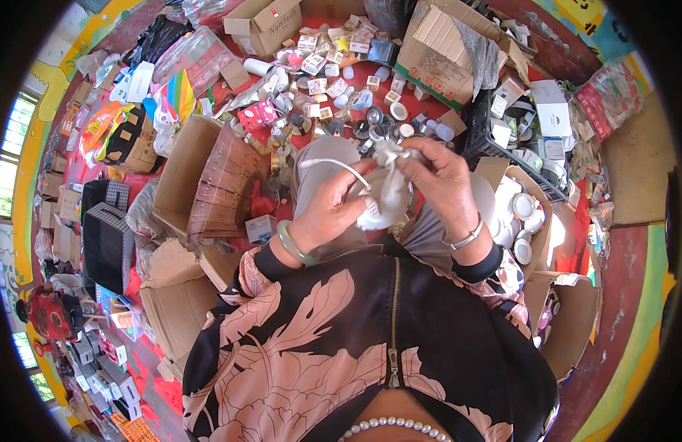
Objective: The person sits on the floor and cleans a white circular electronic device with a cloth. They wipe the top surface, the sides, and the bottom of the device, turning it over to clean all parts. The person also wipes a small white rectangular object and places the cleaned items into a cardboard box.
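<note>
Over the grey-trousered lap (428,237), a round white plastic device (374,219) with a thin white cable (333,160) is gripped at its edge by the left hand (327,212), while crumpled whitish wrapping (389,153) is pinched by the right hand (438,175). The wrapping appears to be handled at this step, though whether put on or removed cannot be told; a steady left-hand grip seems called for next.

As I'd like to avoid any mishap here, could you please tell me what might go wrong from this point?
The white round piece at the left hand's fingertips could slip and get lost among the scattered small boxes. The white cord loops past that hand's fingers and might snag. The right hand pinches crumpled pale material, which could tear if pulled.
</note>
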The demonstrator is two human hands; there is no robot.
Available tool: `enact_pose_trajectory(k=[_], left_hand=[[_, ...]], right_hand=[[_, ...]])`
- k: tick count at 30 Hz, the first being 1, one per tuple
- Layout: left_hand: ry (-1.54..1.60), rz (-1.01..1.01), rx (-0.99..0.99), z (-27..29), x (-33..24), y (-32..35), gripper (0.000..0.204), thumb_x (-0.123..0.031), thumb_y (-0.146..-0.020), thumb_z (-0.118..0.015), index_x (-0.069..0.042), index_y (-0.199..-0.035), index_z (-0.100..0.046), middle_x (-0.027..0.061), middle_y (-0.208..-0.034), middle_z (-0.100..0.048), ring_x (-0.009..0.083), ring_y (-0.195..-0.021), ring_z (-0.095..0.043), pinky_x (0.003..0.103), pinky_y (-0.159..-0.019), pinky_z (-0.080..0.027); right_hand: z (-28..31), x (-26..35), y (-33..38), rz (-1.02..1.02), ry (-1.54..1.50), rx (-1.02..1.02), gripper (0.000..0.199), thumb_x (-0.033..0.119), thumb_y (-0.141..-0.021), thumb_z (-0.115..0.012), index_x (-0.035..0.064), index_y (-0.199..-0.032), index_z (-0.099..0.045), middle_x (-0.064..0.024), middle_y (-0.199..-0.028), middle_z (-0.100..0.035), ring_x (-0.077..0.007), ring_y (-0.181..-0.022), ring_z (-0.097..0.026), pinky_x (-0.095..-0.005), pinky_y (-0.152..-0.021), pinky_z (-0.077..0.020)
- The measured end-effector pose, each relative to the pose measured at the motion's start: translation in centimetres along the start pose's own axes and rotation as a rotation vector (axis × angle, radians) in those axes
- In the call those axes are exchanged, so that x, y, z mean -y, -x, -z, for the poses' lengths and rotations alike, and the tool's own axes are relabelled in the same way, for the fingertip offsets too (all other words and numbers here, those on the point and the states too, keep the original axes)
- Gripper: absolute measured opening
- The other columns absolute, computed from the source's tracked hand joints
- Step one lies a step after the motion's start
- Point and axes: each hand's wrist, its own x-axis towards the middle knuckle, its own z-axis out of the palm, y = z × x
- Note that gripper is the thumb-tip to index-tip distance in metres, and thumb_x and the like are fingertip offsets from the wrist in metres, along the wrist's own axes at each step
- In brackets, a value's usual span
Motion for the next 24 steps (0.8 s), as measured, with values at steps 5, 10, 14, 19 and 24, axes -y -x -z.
enact_pose_trajectory(k=[5,10,14,19,24], left_hand=[[-0.097,0.125,0.129,-0.3,1.6,0.0,0.032,-0.012,-0.091,-0.056,0.002,-0.118,-0.048,0.0018,-0.102,-0.055,0.0073,-0.093,-0.049,0.025,-0.08,-0.043],[-0.332,0.162,0.043,0.3,1.2,-0.3,0.02,-0.013,-0.089,-0.056,0.002,-0.102,-0.057,0.0053,-0.084,-0.059,0.0103,-0.08,-0.055,0.026,-0.072,-0.046],[-0.381,-0.04,0.215,2.8,1.0,-1.9,0.021,-0.007,-0.084,-0.057,0.001,-0.103,-0.058,0.0084,-0.094,-0.063,0.0164,-0.089,-0.059,0.029,-0.078,-0.046],[-0.355,0.076,0.513,5.2,-0.6,-2.6,0.026,0.001,-0.082,-0.052,0.003,-0.107,-0.054,0.0099,-0.098,-0.061,0.0149,-0.09,-0.057,0.03,-0.08,-0.045],[-0.255,-0.043,0.397,3.3,-2.5,-1.8,0.013,-0.003,-0.079,-0.053,0.002,-0.091,-0.056,0.0141,-0.078,-0.06,0.0176,-0.069,-0.054,0.032,-0.064,-0.044]], right_hand=[[-1.1,-0.2,0.3,-0.022,0.192,0.089,0.021,0.004,-0.076,-0.066,0.0006,-0.097,-0.064,-0.0066,-0.084,-0.063,-0.0092,-0.069,-0.057,-0.0231,-0.064,-0.0475],[0.1,0.1,-0.6,0.392,0.263,0.16,0.028,-0.002,-0.07,-0.066,0.0029,-0.098,-0.065,-0.0089,-0.102,-0.063,-0.019,-0.086,-0.062,-0.0271,-0.072,-0.0496],[-0.4,1.7,-0.7,0.836,0.65,0.386,0.045,-0.001,-0.065,-0.061,0.0007,-0.11,-0.06,-0.0172,-0.115,-0.058,-0.0269,-0.087,-0.059,-0.0326,-0.076,-0.0487],[-1.3,2.1,0.5,0.867,0.877,0.419,0.055,0.006,-0.071,-0.053,0.0,-0.125,-0.049,-0.0181,-0.123,-0.052,-0.0261,-0.092,-0.057,-0.0339,-0.079,-0.0476],[-1.5,1.6,1.2,0.859,0.902,0.319,0.049,0.007,-0.073,-0.055,0.0012,-0.121,-0.052,-0.0163,-0.109,-0.058,-0.026,-0.085,-0.058,-0.0325,-0.073,-0.0486]])
